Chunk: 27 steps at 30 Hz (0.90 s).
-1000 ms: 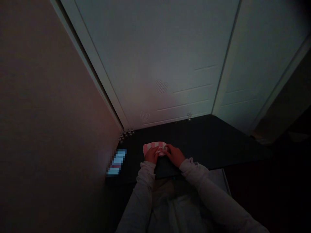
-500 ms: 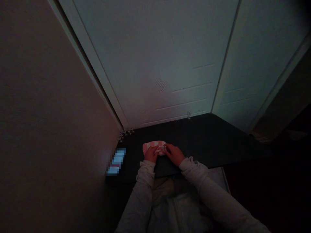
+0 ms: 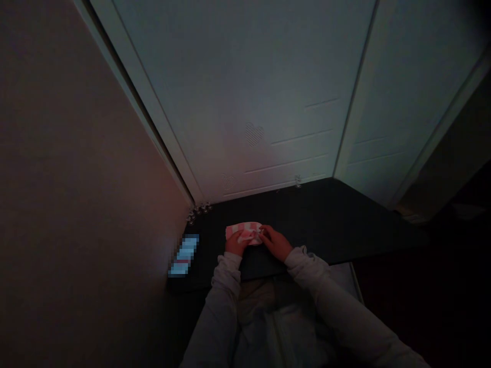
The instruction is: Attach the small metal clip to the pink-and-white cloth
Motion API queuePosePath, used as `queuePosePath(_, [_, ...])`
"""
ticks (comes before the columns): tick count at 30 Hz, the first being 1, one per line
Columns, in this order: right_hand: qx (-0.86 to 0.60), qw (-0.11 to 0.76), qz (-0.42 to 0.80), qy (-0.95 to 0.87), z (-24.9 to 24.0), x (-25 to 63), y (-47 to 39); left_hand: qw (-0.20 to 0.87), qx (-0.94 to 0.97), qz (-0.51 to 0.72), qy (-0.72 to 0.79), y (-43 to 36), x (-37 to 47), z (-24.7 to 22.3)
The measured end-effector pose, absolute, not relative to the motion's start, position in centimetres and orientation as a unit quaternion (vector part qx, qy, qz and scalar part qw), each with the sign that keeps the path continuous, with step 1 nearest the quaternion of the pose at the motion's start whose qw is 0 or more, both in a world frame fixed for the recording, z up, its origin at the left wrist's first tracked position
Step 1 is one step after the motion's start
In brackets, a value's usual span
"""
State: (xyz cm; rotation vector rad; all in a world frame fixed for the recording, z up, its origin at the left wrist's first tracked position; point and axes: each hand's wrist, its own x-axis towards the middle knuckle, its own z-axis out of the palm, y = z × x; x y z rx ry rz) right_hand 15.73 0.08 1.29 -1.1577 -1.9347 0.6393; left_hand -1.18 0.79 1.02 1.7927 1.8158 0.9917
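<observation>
A pink-and-white checked cloth [image 3: 245, 227] lies on the dark tabletop [image 3: 314, 220] in front of me, partly covered by my fingers. My left hand [image 3: 237, 243] is closed on the cloth's near left side, the fingers curled over it. At the cloth's right end, the fingers of my right hand [image 3: 276, 243] are drawn together in a pinch. Something small and pale shows at those fingertips; dim light and the fingers keep me from telling what it is.
Several small shiny figures [image 3: 198, 208] stand at the table's back left corner, with another clear one [image 3: 298, 181] at the back edge. A blurred-out bright screen [image 3: 184, 255] lies by the left wall. White panels [image 3: 261, 92] rise behind the table.
My left hand has shifted slightly left and opened a little more of the cloth to view. The right hand stays at the cloth's right end, its fingers slightly moved.
</observation>
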Motion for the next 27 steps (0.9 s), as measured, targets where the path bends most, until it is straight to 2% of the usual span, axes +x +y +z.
queuePosePath(9, [-0.464,0.358,0.27,-0.764,1.4,15.86,0.05,0.206,0.654,0.356,0.635,0.76,-1.5,1.26])
queuePosePath(21, [-0.477,0.366,0.262,-0.755,1.1,15.91,0.15,0.196,0.669,0.316,0.644,0.52,-1.37,1.46])
queuePosePath(27, [-0.477,0.365,0.271,-0.752,1.32,15.98,0.06,0.208,0.675,0.366,0.606,0.72,-1.82,0.83])
